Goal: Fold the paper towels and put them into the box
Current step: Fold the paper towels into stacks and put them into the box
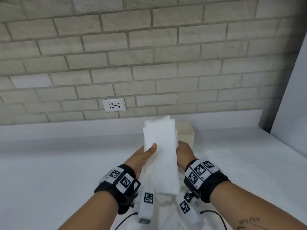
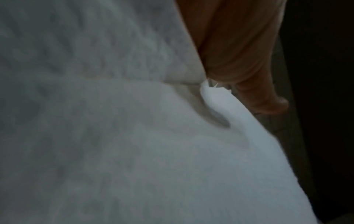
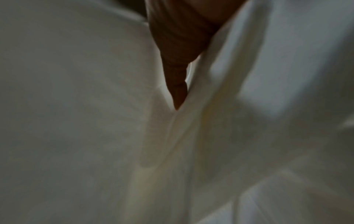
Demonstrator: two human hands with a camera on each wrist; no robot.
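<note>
Left hand [image 1: 142, 156] thumb pinches folded paper towels [image 1: 160, 151]; right hand [image 1: 183, 153] behind far edge, grip unclear. Box [image 1: 186, 133] just beyond.

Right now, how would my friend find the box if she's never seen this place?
Start at the brick wall with its white socket, then look down to the white counter below. The box stands there, just behind the paper towels held in both hands. It is cream-coloured with an open top, while everything around it is white.
</note>
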